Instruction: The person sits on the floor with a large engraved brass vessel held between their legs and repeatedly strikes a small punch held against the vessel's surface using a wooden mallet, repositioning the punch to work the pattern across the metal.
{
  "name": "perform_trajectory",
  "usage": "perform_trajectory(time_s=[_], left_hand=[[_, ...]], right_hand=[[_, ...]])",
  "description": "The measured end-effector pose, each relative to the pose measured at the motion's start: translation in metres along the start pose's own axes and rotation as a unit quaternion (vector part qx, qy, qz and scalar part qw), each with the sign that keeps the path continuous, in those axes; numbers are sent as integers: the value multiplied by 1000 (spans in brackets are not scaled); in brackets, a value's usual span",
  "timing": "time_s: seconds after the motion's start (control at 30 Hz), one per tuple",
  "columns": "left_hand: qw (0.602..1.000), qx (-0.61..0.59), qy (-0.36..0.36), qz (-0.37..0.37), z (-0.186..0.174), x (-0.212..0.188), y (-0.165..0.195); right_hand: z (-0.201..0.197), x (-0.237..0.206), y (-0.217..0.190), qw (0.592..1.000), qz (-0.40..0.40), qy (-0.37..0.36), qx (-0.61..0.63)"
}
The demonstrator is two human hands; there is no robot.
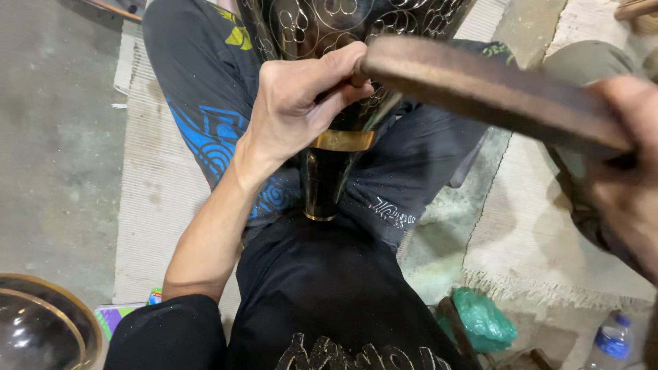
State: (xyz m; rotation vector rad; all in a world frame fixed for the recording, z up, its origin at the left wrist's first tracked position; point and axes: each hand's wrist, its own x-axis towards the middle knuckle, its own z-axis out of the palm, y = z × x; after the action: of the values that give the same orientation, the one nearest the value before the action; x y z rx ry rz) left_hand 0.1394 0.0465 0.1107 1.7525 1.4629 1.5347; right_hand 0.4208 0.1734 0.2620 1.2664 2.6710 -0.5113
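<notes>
2 hands in shot on my feed, both busy around the big dark metal vase [336, 137] lying across the person's lap, narrow foot end pointing back at the black shirt. I'll use that vase as the anchor for everything. It has curly engraved patterns on the wide part up top and a gold band just below the middle.

Left hand [301, 96] is curled shut right on the vase body, fingers pinched together like they're gripping something small against the metal, though I can't make out what it is. Right hand [627, 164] is off to the right of the vase, closed around one end of a flat wooden mallet [480, 85], and the other end of that mallet sits just beside the left thumb, over the engraved part.

Under the vase there's a pale woven mat [157, 192]. Down and right of the vase: a green plastic bag [483, 318] and a clear plastic bottle [610, 342] with a blue label. Down and left, well apart from it, a shiny round bowl [38, 325] with a gold rim.
</notes>
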Motion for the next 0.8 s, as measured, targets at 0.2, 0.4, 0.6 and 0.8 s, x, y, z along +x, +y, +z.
perform_trajectory(time_s=[0.2, 0.4, 0.6, 0.8], left_hand=[[996, 43, 81, -26, 8, -11, 3], [982, 51, 146, -108, 25, -29, 1], [967, 52, 235, -84, 42, -46, -13], [951, 99, 286, -64, 51, -54, -14]], right_hand=[[-17, 22, -20, 996, -83, 10, -13], [-20, 36, -21, 990, -140, 6, -14], [-20, 48, -19, 984, -177, 6, -11], [-19, 58, -17, 978, -208, 5, -5]])
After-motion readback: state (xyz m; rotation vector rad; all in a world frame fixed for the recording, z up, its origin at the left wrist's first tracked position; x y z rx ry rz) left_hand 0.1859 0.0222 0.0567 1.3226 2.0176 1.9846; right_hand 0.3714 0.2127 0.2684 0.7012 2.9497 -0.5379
